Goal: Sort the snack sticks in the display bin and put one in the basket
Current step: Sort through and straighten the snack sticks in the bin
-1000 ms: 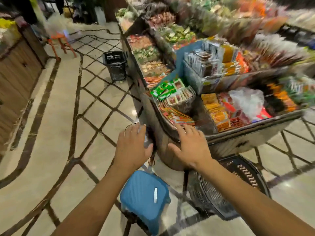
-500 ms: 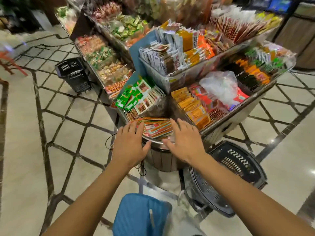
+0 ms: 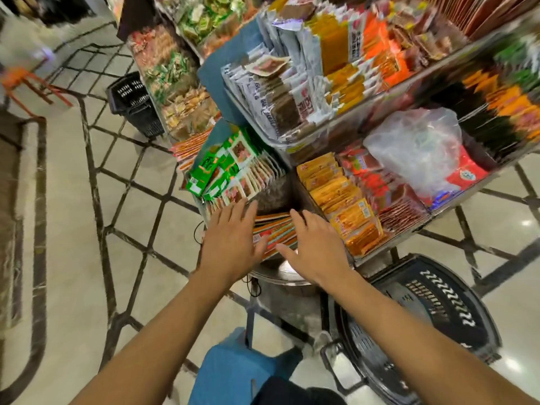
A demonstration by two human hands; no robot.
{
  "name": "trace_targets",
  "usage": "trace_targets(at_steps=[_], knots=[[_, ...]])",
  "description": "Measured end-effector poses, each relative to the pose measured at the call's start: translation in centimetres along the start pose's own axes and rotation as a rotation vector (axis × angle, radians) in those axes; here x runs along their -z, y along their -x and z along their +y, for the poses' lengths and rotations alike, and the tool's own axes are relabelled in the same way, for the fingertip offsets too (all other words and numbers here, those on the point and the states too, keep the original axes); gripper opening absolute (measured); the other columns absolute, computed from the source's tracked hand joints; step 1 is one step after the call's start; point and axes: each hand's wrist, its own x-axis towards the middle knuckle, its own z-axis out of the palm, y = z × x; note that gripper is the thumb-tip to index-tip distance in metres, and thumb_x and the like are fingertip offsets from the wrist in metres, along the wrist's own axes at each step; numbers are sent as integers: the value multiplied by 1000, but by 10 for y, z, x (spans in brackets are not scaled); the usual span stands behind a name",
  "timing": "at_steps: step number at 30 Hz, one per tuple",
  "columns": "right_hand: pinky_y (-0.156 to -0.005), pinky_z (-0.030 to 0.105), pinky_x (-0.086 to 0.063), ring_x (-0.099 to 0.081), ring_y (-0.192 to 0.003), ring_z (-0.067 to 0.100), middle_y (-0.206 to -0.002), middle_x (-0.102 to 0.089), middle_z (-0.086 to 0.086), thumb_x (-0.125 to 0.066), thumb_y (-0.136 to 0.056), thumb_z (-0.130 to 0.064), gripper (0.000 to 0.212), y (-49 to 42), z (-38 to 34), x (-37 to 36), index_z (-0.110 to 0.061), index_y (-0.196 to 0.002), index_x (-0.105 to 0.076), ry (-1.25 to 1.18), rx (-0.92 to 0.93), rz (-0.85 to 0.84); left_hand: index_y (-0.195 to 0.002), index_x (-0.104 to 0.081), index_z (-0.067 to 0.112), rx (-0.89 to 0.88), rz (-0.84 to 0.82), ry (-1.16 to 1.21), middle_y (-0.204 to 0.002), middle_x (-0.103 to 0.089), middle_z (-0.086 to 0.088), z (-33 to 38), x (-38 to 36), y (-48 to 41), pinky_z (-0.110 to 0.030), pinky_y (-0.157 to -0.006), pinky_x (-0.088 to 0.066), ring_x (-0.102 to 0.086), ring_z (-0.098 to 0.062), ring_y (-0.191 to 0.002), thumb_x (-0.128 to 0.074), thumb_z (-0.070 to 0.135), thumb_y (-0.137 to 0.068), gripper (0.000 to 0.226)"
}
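Head view: your left hand and right hand lie flat, fingers straight, bracketing the snack sticks, likely to square them; the basket sits below.

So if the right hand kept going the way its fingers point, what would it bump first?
The right hand lies over the snack sticks. Pushing on, it would probably meet the dark back wall of the bin first, with the green packets just past it; depth is hard to judge.
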Motion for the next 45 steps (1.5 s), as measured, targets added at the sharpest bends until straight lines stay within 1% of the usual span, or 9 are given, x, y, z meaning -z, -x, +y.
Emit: trace_targets(at_steps=[3,7,11,16,19,26,35,41,45], knots=[[-120,45,-28,-26,-150,30,-164,-26,14,-36,-96,-70,86,-11,2,-2,-18,-161,-14,4,-18,0,-157,-29,18,-20,-23,3,-161,-33,-9,-5,-8,-16,-45,-120,-25,-33,-29,-147,-42,61,-96,75],[-121,45,-22,-22,-152,29,-165,-23,13,-35,-97,-69,85,-23,-6,-2,-18,-161,-12,11,-53,13,-157,-28,18,-64,-38,15,-162,-31,-9,-16,-15,-39,-48,-122,-25,-29,-30,-149,-30,63,-91,80],[-121,48,-20,-18,-153,31,-166,-19,15,-30,-98,-69,86,-31,-15,-3,-17,-161,-6,86,-129,41,-156,-31,17,-173,-5,15,-159,-38,-11,-30,-26,-64,-51,-119,-29,-34,-33,-146,-23,64,-89,82],[-120,51,-23,-18,-152,34,-165,-21,17,-29,-97,-71,86,-43,-28,-15,-18,-161,-7,203,-268,97,-153,-37,14,-328,92,71,-154,-45,-13,-51,-49,-87,-50,-115,-34,-43,-34,-139,-37,62,-89,79],[-121,50,-22,-17,-152,33,-165,-20,15,-30,-97,-71,86,-53,-35,-29,-19,-161,-8,225,-322,137,-152,-38,15,-401,161,100,-154,-45,-12,-69,-69,-94,-50,-114,-35,-43,-34,-138,-37,62,-90,78],[-120,50,-25,-25,-151,32,-163,-27,14,-26,-93,-73,87,-60,-40,-82,-20,-160,-16,268,-348,253,-150,-40,10,-435,275,132,-151,-46,-17,-109,-131,-114,-53,-110,-38,-44,-39,-136,-38,61,-89,79],[-116,47,-35,-35,-146,28,-158,-38,11,-25,-89,-78,89,-54,-26,-174,-21,-158,-25,250,-247,341,-150,-40,7,-411,440,145,-150,-46,-19,-124,-184,-157,-54,-106,-42,-47,-42,-133,-35,63,-90,82],[-118,43,-31,-34,-147,23,-159,-38,6,-26,-87,-77,89,-50,-19,-196,-24,-159,-23,185,-180,450,-151,-36,14,-421,344,200,-153,-42,-10,-120,-201,-164,-50,-106,-42,-43,-36,-135,-53,54,-96,70],[-121,41,-26,-26,-150,20,-163,-30,2,-38,-92,-74,85,-48,-21,-196,-28,-160,-17,157,-125,430,-150,-39,16,-443,325,188,-156,-38,-9,-121,-206,-162,-49,-110,-40,-42,-36,-136,-53,51,-97,65]])
